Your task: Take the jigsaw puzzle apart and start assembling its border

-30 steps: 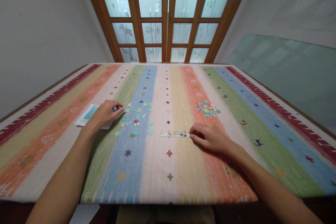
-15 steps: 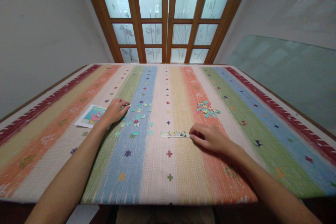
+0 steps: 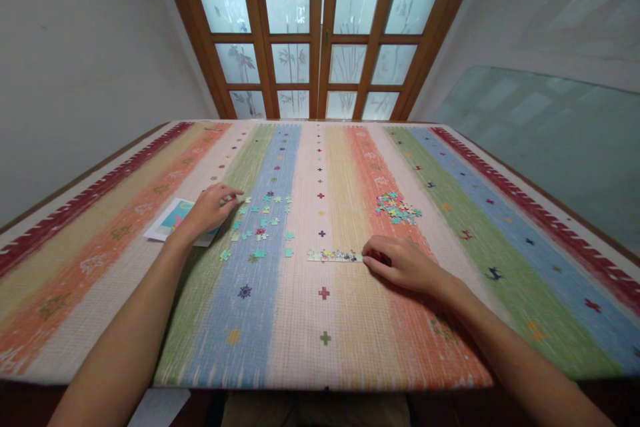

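Observation:
My left hand [image 3: 212,208] hovers at the left edge of several loose teal and green jigsaw pieces [image 3: 259,253], its index finger stretched out and the others loosely bent; nothing shows between them. Part of a picture card [image 3: 167,219] is covered by that hand and wrist. A narrow strip of joined jigsaw pieces [image 3: 334,256] lies flat, slightly right of the loose pieces. At the strip's right end, the thumb and fingers of my right hand [image 3: 397,260] are pinched together on it.
A heap of jigsaw pieces [image 3: 399,208] sits beyond my right hand. Striped cloth [image 3: 300,320] covers the table. Wooden doors with glass panes [image 3: 320,33] stand behind it, and a pale green panel [image 3: 550,140] leans at the right.
My left hand has drawn back slightly to the left, and a piece by its fingertips now lies uncovered. My right hand stays at the strip's end.

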The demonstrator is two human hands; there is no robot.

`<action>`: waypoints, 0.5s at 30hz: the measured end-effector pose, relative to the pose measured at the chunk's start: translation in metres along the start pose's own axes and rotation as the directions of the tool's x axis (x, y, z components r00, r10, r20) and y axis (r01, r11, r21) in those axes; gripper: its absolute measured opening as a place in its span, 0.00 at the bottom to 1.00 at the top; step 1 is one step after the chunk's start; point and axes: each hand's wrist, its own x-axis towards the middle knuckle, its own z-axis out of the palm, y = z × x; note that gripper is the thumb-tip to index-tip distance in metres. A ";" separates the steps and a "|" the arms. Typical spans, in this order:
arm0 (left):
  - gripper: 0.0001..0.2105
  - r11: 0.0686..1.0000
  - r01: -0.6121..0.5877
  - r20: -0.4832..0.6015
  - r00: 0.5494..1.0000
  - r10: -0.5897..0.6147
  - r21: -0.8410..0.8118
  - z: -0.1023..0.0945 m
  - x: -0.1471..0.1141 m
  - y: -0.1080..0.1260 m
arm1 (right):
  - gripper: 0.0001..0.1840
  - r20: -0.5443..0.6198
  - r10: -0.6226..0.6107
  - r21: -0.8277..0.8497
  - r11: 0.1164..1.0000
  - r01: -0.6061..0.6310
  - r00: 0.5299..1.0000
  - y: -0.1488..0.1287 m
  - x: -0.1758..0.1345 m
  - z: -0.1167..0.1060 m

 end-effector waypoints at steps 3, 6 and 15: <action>0.18 0.999 -0.013 0.099 0.995 0.016 -0.031 -0.019 -0.009 0.008 | 0.06 0.004 0.007 0.000 1.000 -0.007 1.000 0.000 0.000 0.000; 0.19 0.996 -0.004 0.227 0.974 0.024 -0.087 -0.035 -0.021 0.015 | 0.06 0.006 0.009 -0.001 1.000 -0.009 1.000 0.000 -0.001 0.000; 0.20 0.994 0.031 0.512 0.859 0.028 -0.106 -0.034 -0.033 0.021 | 0.06 -0.001 0.006 0.004 1.000 -0.006 1.000 0.000 -0.001 0.001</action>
